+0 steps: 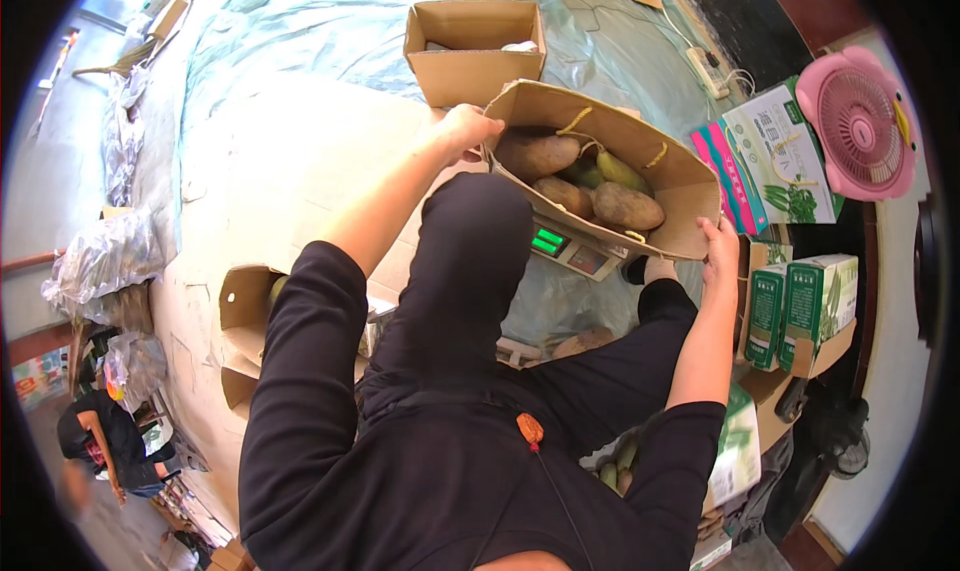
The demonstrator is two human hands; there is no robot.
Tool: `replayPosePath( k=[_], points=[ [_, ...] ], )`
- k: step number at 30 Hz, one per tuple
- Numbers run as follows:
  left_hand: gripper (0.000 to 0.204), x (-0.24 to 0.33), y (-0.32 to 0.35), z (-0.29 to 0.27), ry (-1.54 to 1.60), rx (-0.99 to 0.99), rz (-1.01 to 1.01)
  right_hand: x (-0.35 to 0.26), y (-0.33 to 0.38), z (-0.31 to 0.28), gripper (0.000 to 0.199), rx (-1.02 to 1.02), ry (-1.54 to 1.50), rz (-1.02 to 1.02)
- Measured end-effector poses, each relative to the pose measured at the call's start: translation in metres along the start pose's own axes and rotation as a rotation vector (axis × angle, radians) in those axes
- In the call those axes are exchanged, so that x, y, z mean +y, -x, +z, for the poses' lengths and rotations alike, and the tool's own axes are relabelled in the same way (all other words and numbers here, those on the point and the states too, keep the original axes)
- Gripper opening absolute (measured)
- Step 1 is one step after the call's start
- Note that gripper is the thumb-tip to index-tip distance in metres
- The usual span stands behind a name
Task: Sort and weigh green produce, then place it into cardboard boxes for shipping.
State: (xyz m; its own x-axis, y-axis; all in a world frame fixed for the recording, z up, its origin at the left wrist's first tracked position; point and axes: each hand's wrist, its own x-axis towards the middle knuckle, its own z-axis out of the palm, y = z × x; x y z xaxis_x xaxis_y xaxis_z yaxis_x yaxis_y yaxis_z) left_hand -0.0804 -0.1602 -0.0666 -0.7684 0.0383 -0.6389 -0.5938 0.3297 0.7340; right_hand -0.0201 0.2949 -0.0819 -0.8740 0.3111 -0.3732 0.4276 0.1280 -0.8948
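Observation:
In front of me an open brown cardboard carton (690, 196) with yellow rope handles sits tilted on a digital weighing scale (585, 261) with a lit green display. Several oblong brown roots or gourds (628, 208) lie inside, along with a greener, pointed one (622, 171); I cannot tell their exact kind. My left hand (468, 133) grips the carton's left rim, thumb over the edge. At the right corner my right hand (719, 247) pinches the near rim. The carton's underside is mostly hidden.
A smaller open box (478, 71) stands beyond the carton. To the right are a pink fan (858, 121), a power strip (707, 73) and green-white printed cartons (818, 311). Another open box (245, 311) lies left of my knee. A person (105, 436) is at far left.

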Motion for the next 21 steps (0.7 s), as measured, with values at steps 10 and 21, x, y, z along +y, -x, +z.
replayPosePath(
  k=[10,21],
  points=[
    [0.036,-0.063,-0.010,-0.112,0.224,0.238,0.021,-0.094,0.039,0.096,0.046,-0.195,-0.049,-0.017],
    [0.031,-0.204,0.101,-0.313,0.289,0.648,-0.147,-0.138,0.101,0.326,0.075,-0.667,0.382,-0.063]
  ],
)
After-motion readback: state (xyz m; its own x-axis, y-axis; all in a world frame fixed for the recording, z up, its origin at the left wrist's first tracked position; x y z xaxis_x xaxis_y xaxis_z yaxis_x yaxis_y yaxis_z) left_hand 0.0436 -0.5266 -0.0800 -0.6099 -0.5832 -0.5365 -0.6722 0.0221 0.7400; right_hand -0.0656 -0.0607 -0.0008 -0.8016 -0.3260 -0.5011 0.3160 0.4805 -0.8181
